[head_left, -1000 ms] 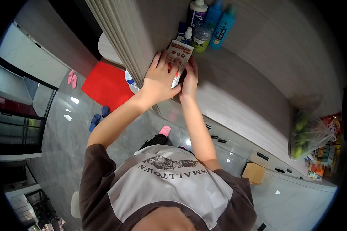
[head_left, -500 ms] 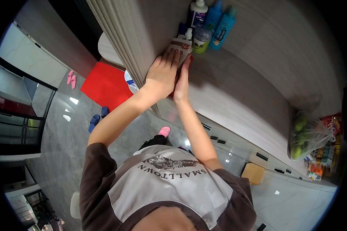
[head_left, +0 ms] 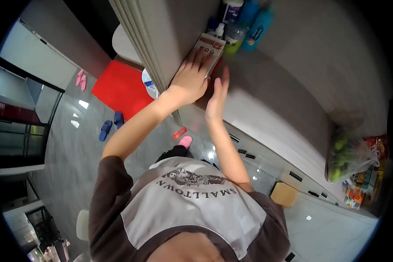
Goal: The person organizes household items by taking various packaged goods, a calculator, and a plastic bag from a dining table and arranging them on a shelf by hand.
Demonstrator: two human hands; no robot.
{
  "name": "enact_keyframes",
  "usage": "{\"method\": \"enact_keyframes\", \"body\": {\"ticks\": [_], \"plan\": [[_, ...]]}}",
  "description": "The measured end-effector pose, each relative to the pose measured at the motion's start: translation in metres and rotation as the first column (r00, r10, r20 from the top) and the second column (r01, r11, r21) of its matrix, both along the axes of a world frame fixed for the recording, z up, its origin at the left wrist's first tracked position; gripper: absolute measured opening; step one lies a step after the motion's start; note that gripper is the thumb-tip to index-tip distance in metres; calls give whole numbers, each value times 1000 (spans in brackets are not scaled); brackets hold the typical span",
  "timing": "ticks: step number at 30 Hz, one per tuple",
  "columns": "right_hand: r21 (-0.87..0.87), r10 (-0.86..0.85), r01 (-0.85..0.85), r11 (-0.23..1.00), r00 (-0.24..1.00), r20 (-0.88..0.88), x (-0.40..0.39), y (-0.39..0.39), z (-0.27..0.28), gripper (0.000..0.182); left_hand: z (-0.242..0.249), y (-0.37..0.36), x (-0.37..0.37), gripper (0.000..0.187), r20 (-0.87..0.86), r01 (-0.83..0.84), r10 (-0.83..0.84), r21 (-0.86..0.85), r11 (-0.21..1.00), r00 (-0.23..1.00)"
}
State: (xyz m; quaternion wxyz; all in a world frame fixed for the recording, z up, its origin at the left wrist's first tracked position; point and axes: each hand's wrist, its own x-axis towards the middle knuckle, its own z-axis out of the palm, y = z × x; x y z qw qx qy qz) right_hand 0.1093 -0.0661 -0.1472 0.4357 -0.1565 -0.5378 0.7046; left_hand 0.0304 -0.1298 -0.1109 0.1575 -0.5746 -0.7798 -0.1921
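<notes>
A flat box (head_left: 215,42) with brown and white printing leans against the upright cabinet panel on the shelf. My left hand (head_left: 190,83) lies over it with fingers stretched out, pressing on its face and covering its lower part. Just right of the box, my right hand (head_left: 217,98) is open and held on edge, fingers pointing up and apart from the box. A strip of red shows along the box's right side, partly hidden. On the floor below, by my pink slipper (head_left: 185,141), is a small red packet (head_left: 180,132).
Behind the box stand a green-labelled bottle (head_left: 235,41), blue bottles (head_left: 258,32) and a white-topped bottle (head_left: 232,8). A plastic bag of green produce (head_left: 340,155) sits at the shelf's right end. A red mat (head_left: 122,91) and blue slippers (head_left: 105,130) lie on the floor.
My right hand has moved away from the box, to the right and down. More of the box's face shows. The small red packet now appears near my foot.
</notes>
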Motion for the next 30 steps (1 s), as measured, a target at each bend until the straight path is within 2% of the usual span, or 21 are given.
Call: {"method": "enact_keyframes", "body": {"ticks": [2, 3, 5, 8, 11, 12, 15, 18, 21, 22, 25, 26, 29, 30], "plan": [[-13, 4, -4, 1000, 1000, 16, 14, -4, 7, 54, -5, 1, 1, 58, 4, -32, 32, -5, 999, 999], [-105, 32, -34, 994, 999, -16, 14, 0, 5, 52, -5, 2, -1, 56, -17, -17, 18, 44, 999, 1000], [-85, 78, -83, 993, 995, -54, 12, 13, -5, 50, -7, 5, -2, 55, -46, -44, 47, 63, 997, 998], [-82, 73, -80, 993, 994, -81, 14, 7, 2, 49, -6, 8, -3, 53, 25, -7, 2, 215, 977, 1000], [-13, 59, -59, 998, 997, -56, 14, 12, -4, 49, -15, 7, -5, 53, -46, 31, -19, 283, 959, 999], [-7, 65, -66, 998, 997, -48, 15, 11, -1, 48, -16, 7, -5, 49, -119, 46, -11, 299, 953, 993], [12, 71, -70, 997, 997, -22, 14, 12, -2, 47, 8, 1, 2, 59, -20, 54, -51, 224, 973, 998], [-13, 79, -79, 997, 997, 5, 14, 7, 0, 45, 13, -1, 2, 54, 4, 90, -94, 255, 963, 996], [191, -6, -3, 982, 999, 47, 15, -4, 6, 47, 13, -1, 0, 45, 33, 152, -172, 324, 934, 985], [319, -37, 3, 948, 994, 102, 20, -4, 7, 55, 14, 0, -3, 42, 39, 177, -203, 353, 919, 978], [698, -214, 69, 713, 969, 123, 24, -12, 0, 68, 16, -4, -13, 34, -124, 319, -295, 313, 895, 947], [742, -251, 39, 669, 952, 176, 26, -14, 2, 82, 19, -3, -11, 31, -68, 305, -300, 337, 891, 952], [812, -353, 66, 580, 919, 177, 20, -13, 4, 89, 22, -3, -13, 30, 109, 278, -325, 313, 908, 939], [821, -321, 23, 570, 926, 197, 15, -8, 3, 90, 27, -4, -17, 33, 260, 282, -329, 201, 938, 908]]}}
